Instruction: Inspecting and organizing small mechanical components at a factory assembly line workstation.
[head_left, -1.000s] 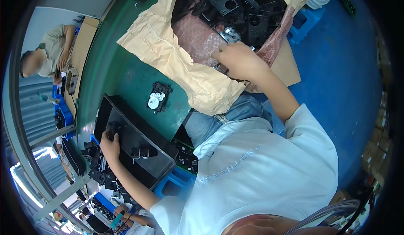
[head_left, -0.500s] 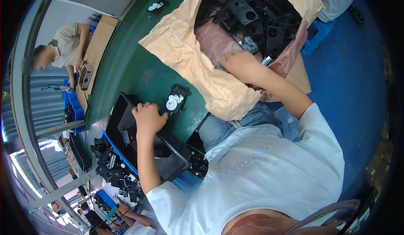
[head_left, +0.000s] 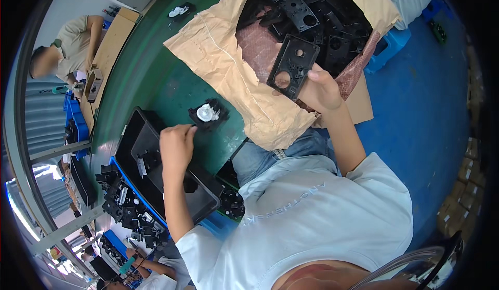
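Note:
My right hand grips a flat black plastic housing plate with round holes, thumb on its near edge, over the mouth of a large paper sack. Inside the sack lie many similar black plastic parts. My left hand is above the black bin, its fingers drawn together; whatever they hold, if anything, cannot be made out. Just beyond those fingertips, a black gear unit with white gears sits on the green table.
A second gear unit lies at the table's far end. Left of the bin, black assemblies are heaped behind a blue edge. A co-worker bends over a bench at the left; another person works at the lower left. Cartons stand at far right.
My right hand has come up from the sack with the black housing plate. My left fingers have drawn together, and the nearby gear unit looks turned. The whole view has shifted slightly.

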Demonstrator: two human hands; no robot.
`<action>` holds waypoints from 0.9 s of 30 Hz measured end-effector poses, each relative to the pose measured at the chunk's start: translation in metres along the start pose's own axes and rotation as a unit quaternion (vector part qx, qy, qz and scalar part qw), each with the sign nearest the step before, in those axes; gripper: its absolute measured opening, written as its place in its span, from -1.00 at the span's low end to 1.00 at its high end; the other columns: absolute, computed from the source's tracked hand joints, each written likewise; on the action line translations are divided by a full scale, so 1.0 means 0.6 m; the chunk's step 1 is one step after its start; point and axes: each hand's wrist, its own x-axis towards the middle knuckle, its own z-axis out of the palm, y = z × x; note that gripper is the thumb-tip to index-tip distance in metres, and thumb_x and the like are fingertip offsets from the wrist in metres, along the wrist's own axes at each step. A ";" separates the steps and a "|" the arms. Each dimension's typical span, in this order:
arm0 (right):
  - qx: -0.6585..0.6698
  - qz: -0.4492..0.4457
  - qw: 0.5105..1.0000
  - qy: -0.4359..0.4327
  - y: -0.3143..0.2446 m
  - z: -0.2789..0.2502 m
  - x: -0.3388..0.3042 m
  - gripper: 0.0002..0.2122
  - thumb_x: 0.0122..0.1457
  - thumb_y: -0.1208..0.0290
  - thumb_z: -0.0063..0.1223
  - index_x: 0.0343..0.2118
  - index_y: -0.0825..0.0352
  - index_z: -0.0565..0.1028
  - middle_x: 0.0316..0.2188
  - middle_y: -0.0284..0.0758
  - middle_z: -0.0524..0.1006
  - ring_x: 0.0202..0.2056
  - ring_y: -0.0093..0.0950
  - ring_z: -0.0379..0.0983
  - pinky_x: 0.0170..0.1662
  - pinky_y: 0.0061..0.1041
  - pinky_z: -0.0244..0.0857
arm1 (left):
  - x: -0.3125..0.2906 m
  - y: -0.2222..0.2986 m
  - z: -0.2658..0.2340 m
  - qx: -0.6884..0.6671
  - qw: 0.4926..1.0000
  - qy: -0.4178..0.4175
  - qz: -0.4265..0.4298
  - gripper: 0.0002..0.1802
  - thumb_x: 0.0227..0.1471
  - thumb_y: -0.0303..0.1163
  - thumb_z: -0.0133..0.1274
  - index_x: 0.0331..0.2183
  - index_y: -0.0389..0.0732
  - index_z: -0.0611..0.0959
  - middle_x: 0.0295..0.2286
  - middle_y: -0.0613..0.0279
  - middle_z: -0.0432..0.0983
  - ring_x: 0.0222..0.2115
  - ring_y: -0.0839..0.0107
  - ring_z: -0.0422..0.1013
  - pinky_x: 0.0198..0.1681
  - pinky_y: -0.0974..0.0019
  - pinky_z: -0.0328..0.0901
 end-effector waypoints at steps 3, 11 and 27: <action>-0.014 -0.008 1.000 -0.013 0.020 0.024 0.000 -0.49 0.11 0.27 -0.06 0.10 0.43 0.29 -0.12 -0.16 0.48 -0.21 -0.36 0.45 -0.06 -0.39 0.34 | -0.033 0.028 -0.042 -0.037 0.992 0.122 -0.002 -0.89 -0.04 -0.48 0.12 -0.51 -0.33 0.66 -0.49 0.12 0.61 -0.46 0.15 0.48 -0.29 0.30 0.34; -0.096 0.096 0.984 -0.118 0.135 0.120 0.007 -0.45 0.17 0.19 -0.13 0.15 0.47 0.23 -0.14 -0.16 0.48 -0.20 -0.39 0.44 0.00 -0.45 0.27 | -0.079 0.097 -0.012 -0.395 0.833 0.377 -0.088 -0.81 0.12 -0.45 -0.03 -0.50 -0.30 0.54 -0.50 0.16 0.49 -0.45 0.39 0.34 -0.27 0.39 0.24; -0.075 0.197 0.959 -0.191 0.188 0.189 -0.017 -0.47 0.34 0.11 -0.38 0.22 0.43 0.16 0.08 -0.21 0.38 0.02 -0.46 0.33 0.12 -0.44 0.15 | -0.078 0.114 0.022 -0.388 0.781 0.451 -0.188 -0.68 0.25 -0.32 -0.24 -0.51 -0.25 0.41 -0.48 0.23 0.34 -0.45 0.47 0.20 -0.27 0.42 0.15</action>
